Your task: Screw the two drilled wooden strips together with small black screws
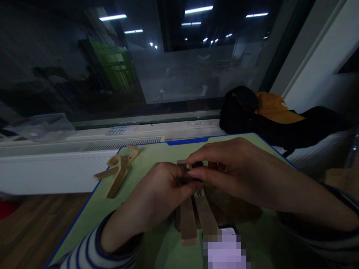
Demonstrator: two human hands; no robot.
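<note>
Two light wooden slats [188,224] lie side by side in front of me, pointing toward my body. My left hand [161,190] is closed at their far ends, thumb and fingers brought together; what exactly it grips is hidden. From the right, my right hand [235,164] pinches a small black knob-like piece [198,164] between thumb and forefinger, just above the left fingertips. A small shiny metal tip [199,193], perhaps the end of a bolt, shows below the left fingers over the right-hand slat.
Joined wooden pieces [119,172], one curved, rest at the left edge of the green blue-rimmed board [157,246]. A phone-like object [227,246], partly pixelated, lies near me. Behind are a radiator [56,172], a window sill, a black bag [238,108] and an orange cap [275,108].
</note>
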